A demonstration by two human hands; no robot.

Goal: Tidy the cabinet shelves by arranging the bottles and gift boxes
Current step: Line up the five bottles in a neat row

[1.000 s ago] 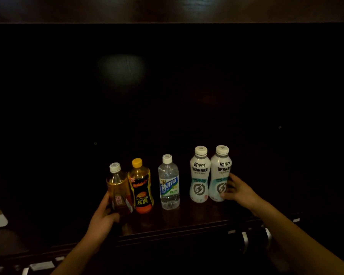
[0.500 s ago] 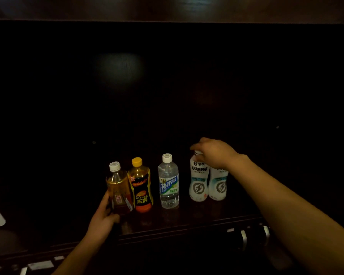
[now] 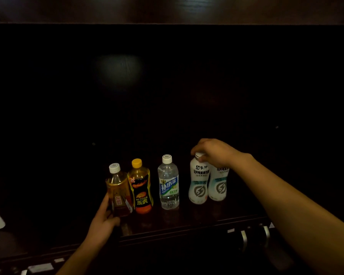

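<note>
Five bottles stand upright, caps up, in a row along the front of the dark shelf (image 3: 187, 221): one tea bottle (image 3: 118, 192), one orange bottle (image 3: 140, 187), one water bottle (image 3: 168, 183) and two white bottles (image 3: 198, 181), touching. The left hand (image 3: 103, 221) wraps the tea bottle's base from the left. The right hand (image 3: 213, 152) reaches in from the right, fingers curled over the white bottles' caps.

The scene is very dim. Behind the clear water bottle (image 3: 168, 182) the cabinet interior sinks into near black, apart from a faint blurred patch of reflected light above and left of it. Bottle labels stay readable; corners are murky.
</note>
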